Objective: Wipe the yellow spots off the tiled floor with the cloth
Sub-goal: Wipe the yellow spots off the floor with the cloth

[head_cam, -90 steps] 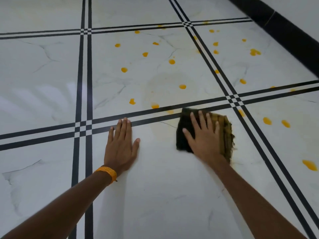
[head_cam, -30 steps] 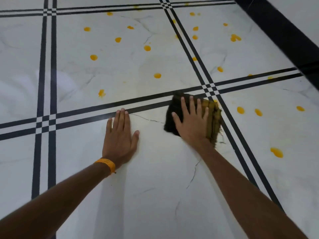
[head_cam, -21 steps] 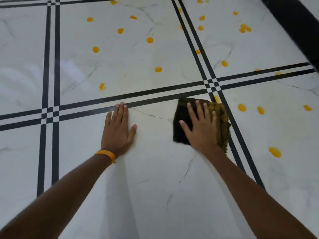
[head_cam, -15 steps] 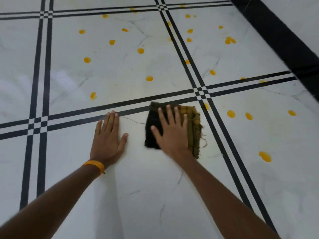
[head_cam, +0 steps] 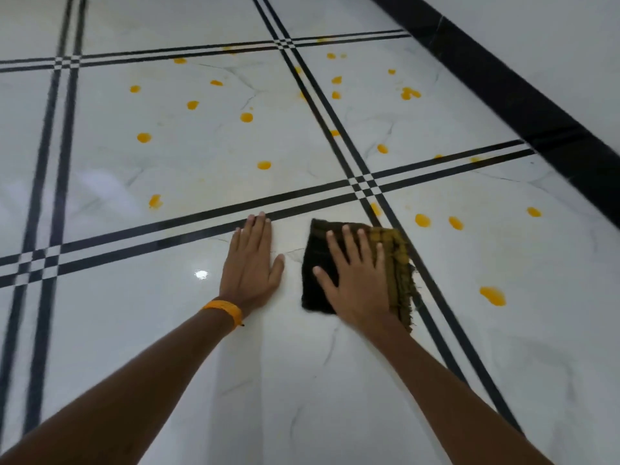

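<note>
A dark cloth (head_cam: 315,263) with a yellow-stained, frayed right edge lies flat on the white marble-look tiled floor (head_cam: 302,380). My right hand (head_cam: 355,280) presses down on it, palm flat and fingers spread. The cloth's right edge reaches the black double line running away from me. My left hand (head_cam: 251,266) rests flat on the floor just left of the cloth, with an orange band at the wrist. Yellow spots dot the tiles beyond: one (head_cam: 264,165) ahead, one (head_cam: 155,201) to the left, two (head_cam: 422,220) right of the cloth, a larger one (head_cam: 492,295) further right.
Black double grout lines (head_cam: 208,216) cross the floor in a grid. A black skirting band (head_cam: 503,95) runs along the white wall (head_cam: 553,35) at the upper right. Several more yellow spots (head_cam: 410,94) lie on the far tiles near that wall.
Under my right hand the cloth slid left, then back right to the black line near the crossing. My left hand stayed planted. The view shifted a little.
</note>
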`<action>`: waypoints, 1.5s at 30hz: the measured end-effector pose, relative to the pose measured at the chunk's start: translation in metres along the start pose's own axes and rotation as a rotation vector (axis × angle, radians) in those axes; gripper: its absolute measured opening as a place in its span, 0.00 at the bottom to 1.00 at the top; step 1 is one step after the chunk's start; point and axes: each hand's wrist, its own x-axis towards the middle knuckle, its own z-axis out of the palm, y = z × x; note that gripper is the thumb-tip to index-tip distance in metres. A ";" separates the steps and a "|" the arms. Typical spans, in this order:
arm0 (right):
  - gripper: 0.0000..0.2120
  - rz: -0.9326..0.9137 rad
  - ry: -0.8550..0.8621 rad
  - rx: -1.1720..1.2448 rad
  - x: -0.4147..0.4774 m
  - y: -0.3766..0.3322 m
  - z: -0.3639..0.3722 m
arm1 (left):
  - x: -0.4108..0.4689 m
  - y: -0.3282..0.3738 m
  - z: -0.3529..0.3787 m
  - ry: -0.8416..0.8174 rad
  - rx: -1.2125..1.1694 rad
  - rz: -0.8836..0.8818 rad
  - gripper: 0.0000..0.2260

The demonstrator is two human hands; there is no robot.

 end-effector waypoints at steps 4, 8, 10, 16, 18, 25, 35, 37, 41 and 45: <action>0.33 -0.007 -0.021 -0.008 -0.033 0.066 -0.003 | 0.020 0.030 0.020 -0.017 0.038 0.005 0.34; 0.36 0.212 0.000 -0.003 0.010 0.053 -0.006 | 0.022 0.030 0.024 -0.018 0.080 0.013 0.32; 0.35 0.097 -0.021 0.033 0.009 0.022 -0.003 | 0.022 0.032 0.024 -0.019 0.078 0.013 0.32; 0.33 -0.026 -0.032 0.019 -0.028 0.079 -0.007 | 0.025 0.035 0.019 -0.036 0.095 0.017 0.32; 0.34 0.143 -0.005 -0.001 0.000 0.090 -0.009 | 0.026 0.034 0.018 -0.041 0.107 0.017 0.32; 0.35 -0.061 -0.039 0.076 -0.037 0.065 -0.012 | 0.025 0.038 0.019 -0.037 0.102 0.027 0.33; 0.35 -0.093 -0.019 0.079 0.027 0.030 -0.010 | 0.027 0.036 0.021 -0.030 0.085 0.048 0.33; 0.35 -0.086 -0.015 0.080 0.006 0.062 -0.013 | 0.027 0.037 0.021 -0.030 0.084 0.043 0.33; 0.38 0.212 -0.013 -0.009 0.089 0.091 -0.023 | 0.027 0.033 0.020 -0.040 0.083 0.039 0.33; 0.36 -0.003 -0.045 0.044 0.057 0.041 -0.019 | 0.030 0.031 0.020 -0.039 0.082 0.048 0.33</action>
